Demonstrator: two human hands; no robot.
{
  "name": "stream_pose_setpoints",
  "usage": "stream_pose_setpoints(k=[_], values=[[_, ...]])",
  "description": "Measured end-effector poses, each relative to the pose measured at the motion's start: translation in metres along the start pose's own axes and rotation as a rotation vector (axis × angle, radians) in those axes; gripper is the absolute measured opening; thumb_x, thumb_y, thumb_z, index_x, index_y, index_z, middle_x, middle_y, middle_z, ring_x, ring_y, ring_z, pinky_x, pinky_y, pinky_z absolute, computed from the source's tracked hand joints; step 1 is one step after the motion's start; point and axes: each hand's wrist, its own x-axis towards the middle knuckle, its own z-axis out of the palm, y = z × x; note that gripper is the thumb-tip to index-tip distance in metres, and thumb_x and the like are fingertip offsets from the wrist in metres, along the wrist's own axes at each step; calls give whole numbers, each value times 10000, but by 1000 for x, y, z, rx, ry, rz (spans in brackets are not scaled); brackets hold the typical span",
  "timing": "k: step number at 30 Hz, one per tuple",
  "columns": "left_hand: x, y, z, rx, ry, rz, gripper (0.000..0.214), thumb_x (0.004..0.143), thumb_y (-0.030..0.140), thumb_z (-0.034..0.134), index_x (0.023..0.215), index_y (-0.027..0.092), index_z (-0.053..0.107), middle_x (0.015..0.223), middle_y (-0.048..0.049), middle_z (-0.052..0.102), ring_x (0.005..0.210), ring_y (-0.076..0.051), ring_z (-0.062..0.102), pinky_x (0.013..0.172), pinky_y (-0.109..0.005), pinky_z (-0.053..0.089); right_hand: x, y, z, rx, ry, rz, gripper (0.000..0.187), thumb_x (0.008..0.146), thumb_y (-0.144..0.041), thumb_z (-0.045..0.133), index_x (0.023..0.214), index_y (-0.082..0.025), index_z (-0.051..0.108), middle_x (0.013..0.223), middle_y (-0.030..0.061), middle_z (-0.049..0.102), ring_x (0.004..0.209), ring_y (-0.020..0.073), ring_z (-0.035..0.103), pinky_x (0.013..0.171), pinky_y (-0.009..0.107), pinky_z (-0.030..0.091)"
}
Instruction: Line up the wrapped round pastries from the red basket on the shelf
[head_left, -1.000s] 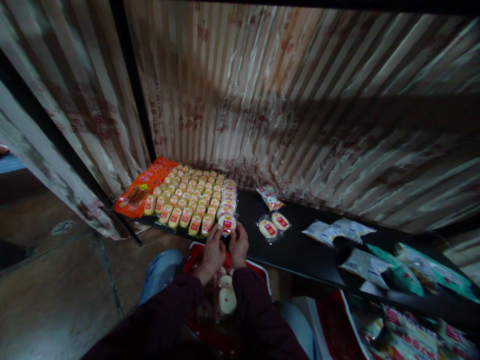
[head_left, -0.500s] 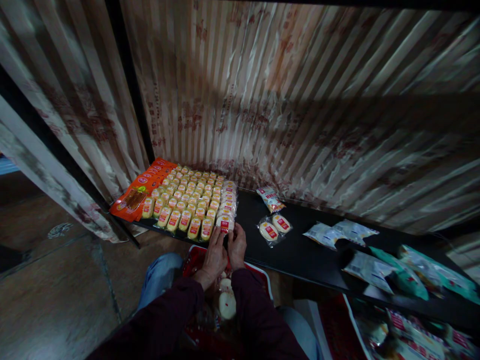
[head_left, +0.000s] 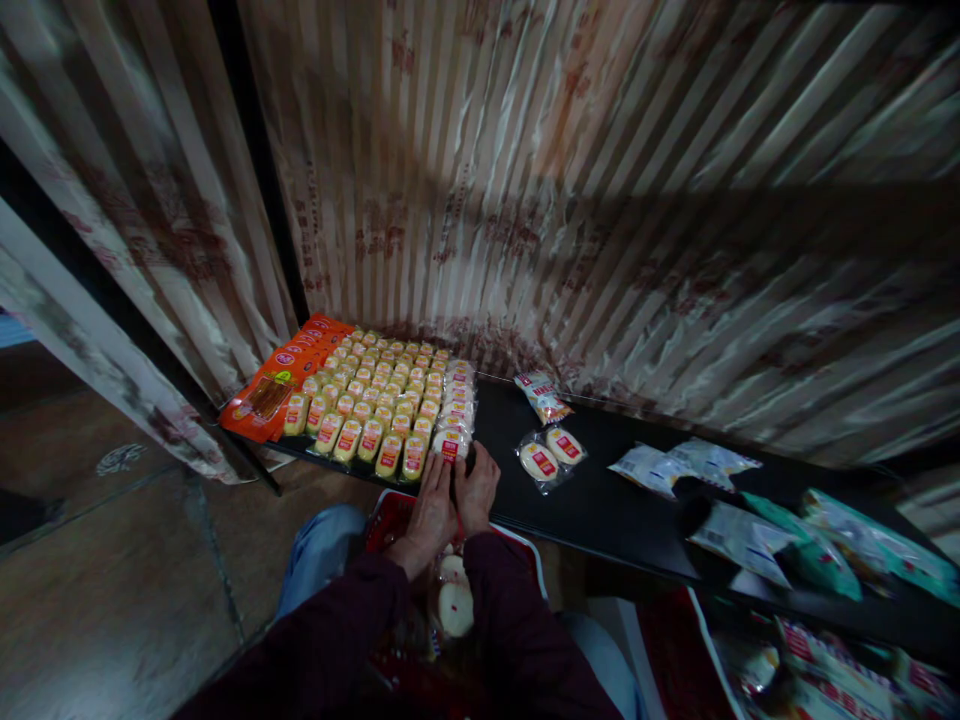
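Rows of yellow wrapped cakes (head_left: 367,408) stand close together on the left of a black shelf (head_left: 510,500). Beside them runs a column of white wrapped cakes (head_left: 459,388) with red labels. My left hand (head_left: 430,515) has its fingers stretched out against the near edge of the front white wrapped cake (head_left: 451,446). Just right of that cake is my right hand (head_left: 475,492), fingers slightly bent and apart, with nothing visible in them; whether its fingertips touch the wrapper I cannot tell. Below my forearms, a red basket (head_left: 531,552) holds more white wrapped cakes (head_left: 454,608).
An orange snack packet (head_left: 283,378) lies at the shelf's left end. To the right lie a pair of white wrapped cakes (head_left: 552,456), a small packet (head_left: 541,397) and several silver and green packets (head_left: 739,535). A striped curtain (head_left: 465,180) hangs behind; another box (head_left: 697,650) sits lower right.
My right hand has shifted slightly right, away from the front white wrapped cake. The left hand stays almost where it was, and the cake now sits marginally farther back.
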Motion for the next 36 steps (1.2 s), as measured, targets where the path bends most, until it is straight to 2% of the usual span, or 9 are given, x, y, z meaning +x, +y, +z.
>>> stream_pose_setpoints(k=[6, 11, 17, 23, 26, 30, 36], values=[[1, 0, 5, -19, 8, -11, 692, 717, 19, 406, 1407, 58, 378, 1507, -170, 322, 1442, -268, 164, 1166, -531, 256, 1, 2, -1, 15, -58, -2, 465, 867, -399, 391, 1139, -104, 626, 1065, 172, 674, 1010, 267, 564, 927, 426, 420], [2, 1, 5, 1, 24, 11, 705, 704, 1, 381, 1404, 77, 388, 1498, -153, 352, 1441, -252, 175, 1167, -522, 262, 3, 0, -2, 38, -52, -5, 497, 875, -410, 384, 1177, -83, 604, 1130, 184, 656, 1046, 267, 556, 953, 425, 409], [3, -2, 7, 13, 41, 43, 715, 712, 10, 391, 1422, 90, 352, 1486, -158, 375, 1440, -257, 174, 1152, -541, 285, 5, 0, 1, 51, -63, -5, 475, 865, -411, 404, 1175, -118, 613, 1123, 167, 664, 1040, 263, 563, 929, 421, 427], [0, -4, 6, 44, 5, 42, 686, 733, 3, 380, 1414, 80, 354, 1519, -157, 308, 1447, -256, 98, 1163, -535, 248, -3, 5, 0, 48, -20, -32, 483, 864, -375, 389, 1209, -88, 565, 1189, 187, 623, 1110, 267, 539, 977, 455, 403], [-4, -4, 4, 61, -23, 77, 641, 760, 29, 394, 1400, 74, 376, 1528, -163, 280, 1451, -254, 70, 1170, -537, 217, -13, 6, -2, 43, 5, -36, 458, 857, -357, 404, 1212, -112, 558, 1221, 181, 597, 1152, 271, 506, 977, 469, 400], [-11, -4, 3, 79, -59, 106, 638, 759, 24, 378, 1394, 86, 388, 1512, -147, 328, 1451, -231, 81, 1174, -510, 225, -24, 6, -5, 45, -34, -56, 412, 841, -281, 414, 1197, -153, 577, 1215, 150, 598, 1140, 252, 502, 973, 454, 408], [-7, -2, 0, 97, -99, 97, 644, 725, -4, 372, 1361, 75, 436, 1479, -162, 383, 1446, -232, 137, 1175, -496, 231, -25, 5, -8, 52, -62, -56, 403, 811, -236, 416, 1157, -160, 611, 1173, 140, 619, 1090, 241, 521, 957, 435, 429]])
